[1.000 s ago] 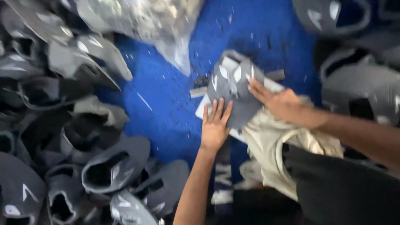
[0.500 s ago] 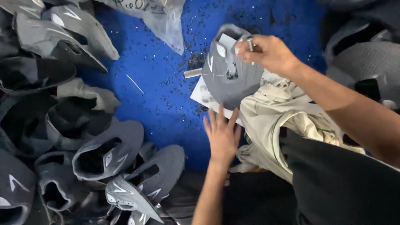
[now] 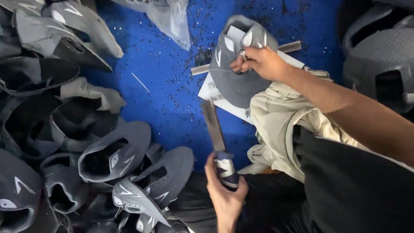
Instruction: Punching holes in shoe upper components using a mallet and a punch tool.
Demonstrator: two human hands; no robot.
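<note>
Left hand (image 3: pixel 225 199) gripping taped handle of one flat blade (image 3: pixel 212 124), fingers wrapped tight. Right hand (image 3: pixel 258 62) pinching one grey shoe upper (image 3: pixel 238 64) over white board (image 3: pixel 215 96), blue floor (image 3: pixel 168 86). Loads more uppers (image 3: pixel 114 153) piling left, too many for counting.

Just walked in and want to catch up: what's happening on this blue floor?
A person sits over a blue surface. Their right hand grips a grey shoe upper resting on a white board. Their left hand holds a flat blade by its taped handle. Piles of grey shoe uppers lie on both sides.
</note>
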